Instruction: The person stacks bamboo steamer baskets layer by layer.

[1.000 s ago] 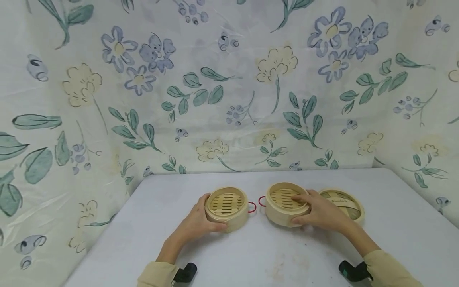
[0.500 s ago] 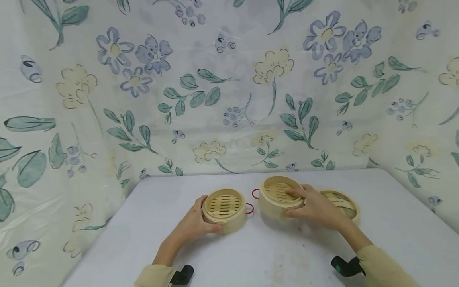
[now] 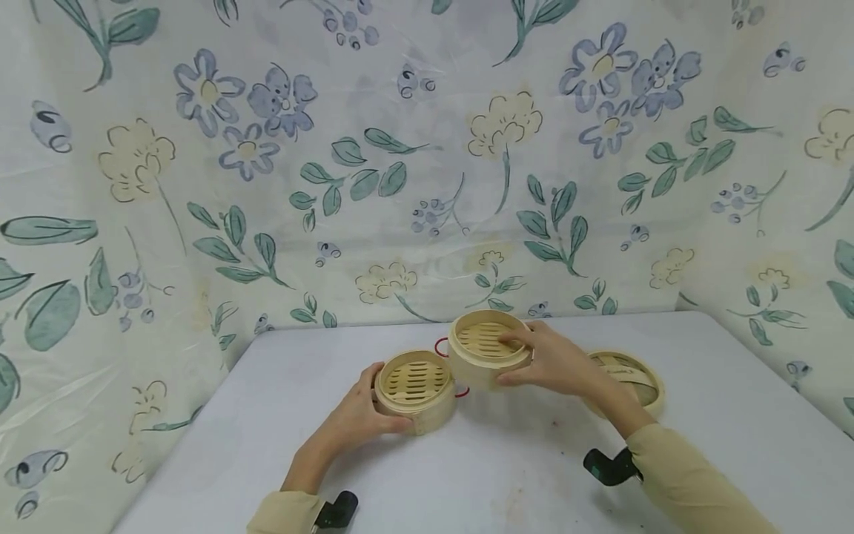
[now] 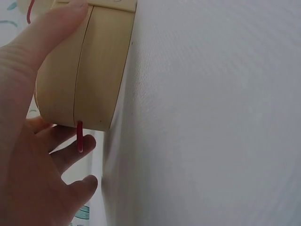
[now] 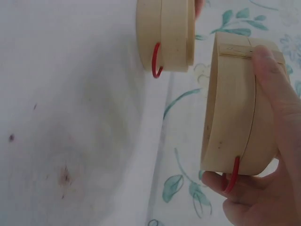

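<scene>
L hand (image 3: 363,408) grips the L bamboo basket (image 3: 416,389), which sits upright on the white worktop (image 3: 520,460) – fingers curled round its outer side, thumb pressed along the near wall. R hand (image 3: 557,361) has the R bamboo basket (image 3: 487,348) held up off the worktop, thumb on the outside wall & a fingertip over the rim, i.e. wall pinched btwn them. The R basket is up higher & a bit behind the L one, approx. level; per R wrist view there's a gap btwn the two, so not touching. Both are round w/ slotted floors, & each has a red loop on its side: L basket's loop (image 3: 462,392) points R, R basket's loop (image 3: 442,346) points L. L wrist cam shows another red loop (image 4: 80,136) on the L basket, by the fingers. Woven round lid (image 3: 643,380) w/ a flat band across lies on the worktop, far R, partly behind the R forearm. Tan sleeves (image 3: 694,478), black wrist gadgets (image 3: 612,467) on both arms. Dark specks (image 5: 65,176) on the worktop. Bkgd = floral sheet (image 3: 434,259) – blue & cream blooms, green leaves.
</scene>
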A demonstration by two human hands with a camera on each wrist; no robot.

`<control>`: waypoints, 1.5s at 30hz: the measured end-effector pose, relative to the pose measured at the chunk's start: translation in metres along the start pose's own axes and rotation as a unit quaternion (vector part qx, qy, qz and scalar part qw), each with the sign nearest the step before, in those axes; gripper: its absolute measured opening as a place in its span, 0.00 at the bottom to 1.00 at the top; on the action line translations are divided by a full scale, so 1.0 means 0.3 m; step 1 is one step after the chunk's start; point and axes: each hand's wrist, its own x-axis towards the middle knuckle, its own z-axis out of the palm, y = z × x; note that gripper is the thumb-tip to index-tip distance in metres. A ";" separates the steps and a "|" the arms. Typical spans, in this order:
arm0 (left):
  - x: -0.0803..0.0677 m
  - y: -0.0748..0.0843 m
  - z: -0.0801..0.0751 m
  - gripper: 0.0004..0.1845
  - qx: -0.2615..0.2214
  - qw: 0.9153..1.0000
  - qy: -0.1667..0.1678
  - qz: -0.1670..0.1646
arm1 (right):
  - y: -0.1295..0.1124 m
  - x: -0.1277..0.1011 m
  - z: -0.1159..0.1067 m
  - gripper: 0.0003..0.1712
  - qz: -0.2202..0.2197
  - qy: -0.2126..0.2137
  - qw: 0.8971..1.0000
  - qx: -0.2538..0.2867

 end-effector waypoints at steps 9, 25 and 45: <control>0.002 0.000 0.002 0.65 -0.004 1.000 -0.006 -0.004 | -0.051 0.035 0.029 0.44 -0.020 -0.004 1.000 0.001; -0.006 -0.003 -0.019 0.64 0.011 1.000 -0.009 -0.014 | -0.206 0.124 0.099 0.42 -0.016 -0.032 0.999 -0.009; -0.003 -0.007 -0.032 0.63 -0.014 0.999 -0.024 -0.027 | -0.269 0.151 0.191 0.44 -0.024 -0.036 0.999 0.000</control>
